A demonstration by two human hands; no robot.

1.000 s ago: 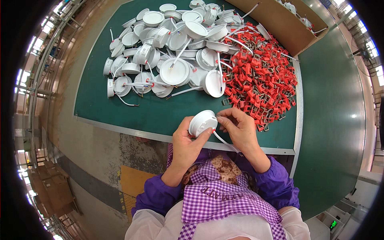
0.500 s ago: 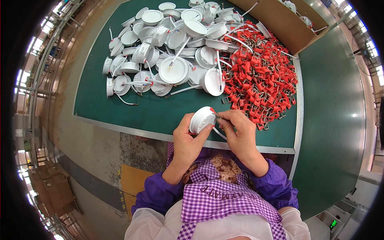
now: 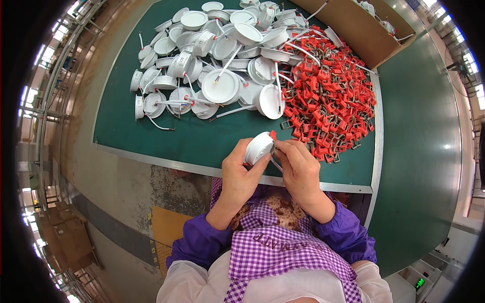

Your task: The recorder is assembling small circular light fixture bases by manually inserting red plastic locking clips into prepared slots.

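Note:
Near the table's front edge, my left hand (image 3: 238, 169) is closed around a white round downlight (image 3: 258, 148), tilted with its side toward me. A red spring clip (image 3: 273, 135) sits at the light's far right edge. My right hand (image 3: 300, 166) pinches at that clip with thumb and forefinger, which partly hide its metal part. A bit of red also shows at the light's lower left, beside my left fingers. The light's white cable (image 3: 276, 164) hangs down between my hands.
A heap of white downlights (image 3: 221, 87) with cables covers the far left of the green table (image 3: 166, 144). Right of it lies a pile of red clips (image 3: 328, 101) with metal springs. A cardboard box (image 3: 348, 30) stands at the back right. Another green surface (image 3: 419, 151) adjoins on the right.
The downlight has turned a little in my left hand and shifted slightly right. The red clip at its edge now sticks out more. My right fingers have stayed close against it.

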